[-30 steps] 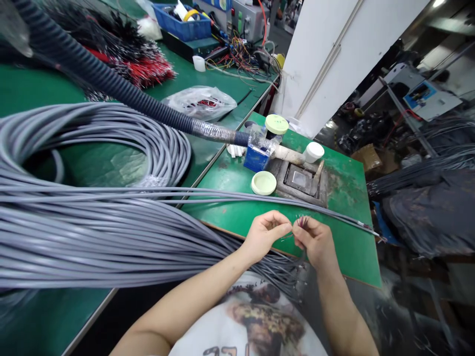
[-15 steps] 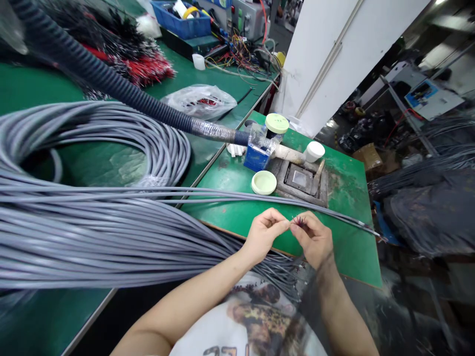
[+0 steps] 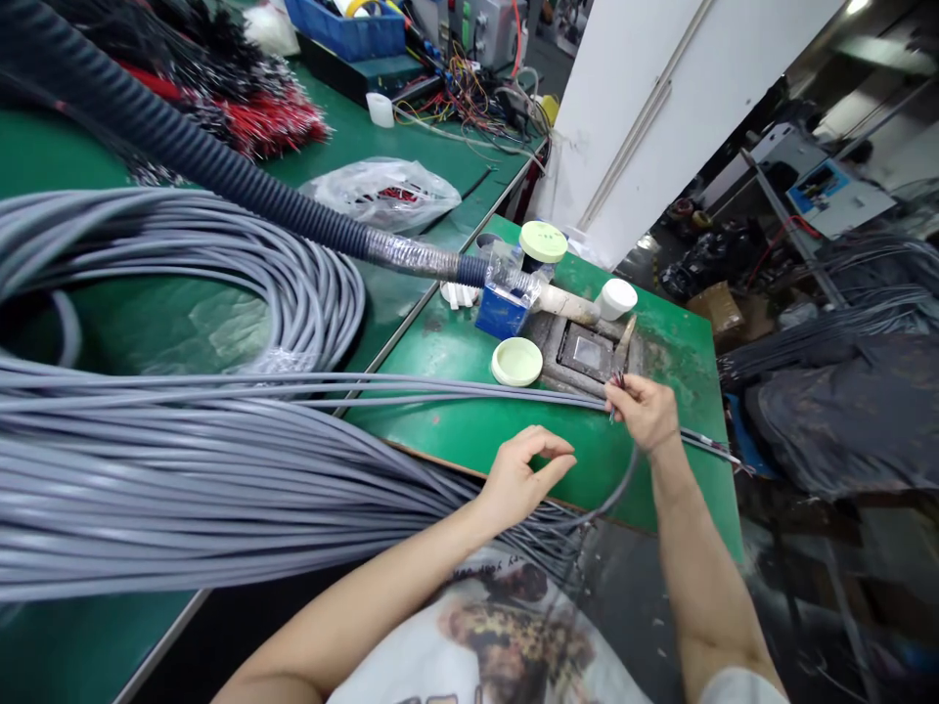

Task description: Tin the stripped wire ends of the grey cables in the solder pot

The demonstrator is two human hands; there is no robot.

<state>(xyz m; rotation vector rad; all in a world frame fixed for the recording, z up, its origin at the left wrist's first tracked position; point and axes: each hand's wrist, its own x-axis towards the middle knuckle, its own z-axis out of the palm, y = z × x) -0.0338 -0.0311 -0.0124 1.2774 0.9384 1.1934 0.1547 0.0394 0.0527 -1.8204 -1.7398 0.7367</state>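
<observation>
My right hand grips the end of a grey cable, its thin dark stripped wires poking out past my fingertips. It hovers in front of a metal solder pot set in a grey frame. Over the near edge of the green bench, my left hand holds nothing, with thumb and forefinger a little apart. Between my hands and the pot run several grey cables with stripped ends at the right. A thick bundle of grey cable lies to the left.
A ribbed black hose crosses above the bench to a pale nozzle by the pot. Nearby sit an open pale-green tub, a lidded jar, a white cup and a blue box. A white pillar stands behind.
My hands have come apart. The right one has moved forward and right toward the pot, taking the cable end with it. My left hand has stayed near its place, its fingertips now parted.
</observation>
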